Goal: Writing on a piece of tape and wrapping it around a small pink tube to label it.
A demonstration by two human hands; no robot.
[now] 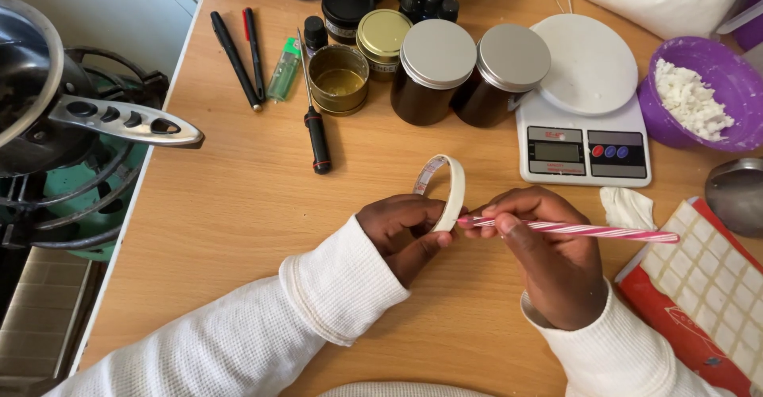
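Head-cam view looking down at a wooden table point(238, 198). Left hand point(401, 230) grips a white ring of tape point(451, 190), held upright on edge just above the table, near centre. Right hand point(544, 258) is clenched round a pink-and-white striped pencil point(580, 229), its tip touching the ring's outer edge; the shaft points to the right. Both arms wear white ribbed sleeves. Behind the hands: two dark jars w/ silver lids point(469, 67), an open gold tin point(338, 79), a screwdriver point(315, 131), a green lighter point(284, 69), two pens point(242, 55). At right: a white digital scale point(584, 119), a purple bowl point(675, 127) w/ white chunks. Far left, beyond the table edge: a stove w/ a metal pot point(32, 79).
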